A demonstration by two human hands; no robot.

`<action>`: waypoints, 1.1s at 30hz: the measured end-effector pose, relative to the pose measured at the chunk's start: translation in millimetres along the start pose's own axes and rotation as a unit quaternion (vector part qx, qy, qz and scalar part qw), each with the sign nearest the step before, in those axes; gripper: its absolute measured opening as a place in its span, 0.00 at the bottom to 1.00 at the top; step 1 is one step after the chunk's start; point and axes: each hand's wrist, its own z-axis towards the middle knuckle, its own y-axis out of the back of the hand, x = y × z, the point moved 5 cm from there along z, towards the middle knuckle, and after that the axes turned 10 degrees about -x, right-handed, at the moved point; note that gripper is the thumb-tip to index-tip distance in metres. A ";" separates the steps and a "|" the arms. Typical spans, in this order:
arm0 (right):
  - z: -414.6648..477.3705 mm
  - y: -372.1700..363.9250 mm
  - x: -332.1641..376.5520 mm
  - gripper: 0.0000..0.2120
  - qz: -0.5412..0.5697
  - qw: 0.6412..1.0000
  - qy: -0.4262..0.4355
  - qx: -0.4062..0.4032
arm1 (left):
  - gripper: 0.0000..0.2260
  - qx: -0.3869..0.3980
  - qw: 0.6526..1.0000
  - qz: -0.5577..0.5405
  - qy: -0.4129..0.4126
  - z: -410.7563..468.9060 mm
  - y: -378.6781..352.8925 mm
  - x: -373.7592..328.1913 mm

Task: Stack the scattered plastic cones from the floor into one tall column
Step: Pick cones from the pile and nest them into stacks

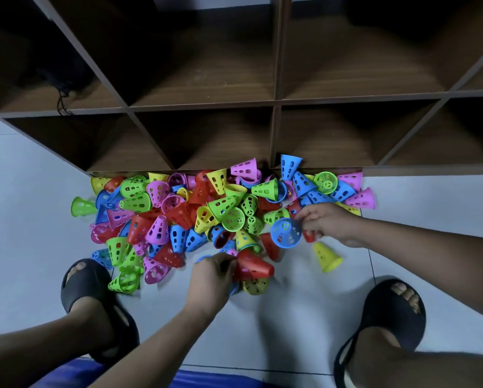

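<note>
A heap of perforated plastic cones (223, 208) in green, red, blue, pink and yellow lies on the pale floor against a shelf unit. My left hand (211, 275) is closed on a red cone (253, 266) at the heap's near edge; a yellow cone (255, 285) and a bit of blue sit just under it. My right hand (325, 222) grips a blue cone (286, 233) by its rim, open mouth facing me, with a small red piece under the fingers. One yellow cone (325, 256) lies alone nearby.
A dark wooden cubby shelf (274, 107) stands right behind the heap. My two feet in black slippers, left (92, 298) and right (391, 315), flank a stretch of bare tiled floor (290, 317). A blue edge (206, 380) shows at the bottom.
</note>
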 end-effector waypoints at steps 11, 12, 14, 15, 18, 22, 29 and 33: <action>-38.0 -50.8 -12.4 0.21 -0.006 0.994 -0.025 0.110 | 0.11 0.020 0.998 -0.021 0.058 -8.4 -9.1 0.4; -39.3 -51.0 -9.6 0.20 -0.012 0.994 -0.017 0.105 | 0.13 0.032 0.998 -0.012 0.054 -9.9 -11.5 0.2; -43.2 -51.3 -4.3 0.17 -0.027 0.996 -0.002 0.087 | 0.15 0.053 0.997 0.006 0.054 -10.9 -18.0 2.5; -44.6 -52.0 -3.4 0.17 -0.037 0.997 0.003 0.073 | 0.16 0.065 0.996 0.016 0.060 -10.9 -21.5 3.9; -45.5 -56.1 -6.8 0.19 -0.069 0.997 0.014 0.031 | 0.15 0.102 0.991 0.052 0.075 -7.5 -33.7 9.6; -45.8 -66.3 -12.6 0.16 -0.104 0.993 0.051 0.010 | 0.12 0.111 0.986 0.093 0.086 -3.9 -39.6 9.9; -41.2 -78.9 -21.1 0.06 -0.208 0.973 0.102 0.020 | 0.13 0.065 0.994 0.059 0.064 0.8 -29.7 5.4; -33.5 -65.5 -20.4 0.08 -0.271 0.952 0.139 0.001 | 0.11 -0.004 0.995 0.100 -0.005 24.4 -18.4 10.2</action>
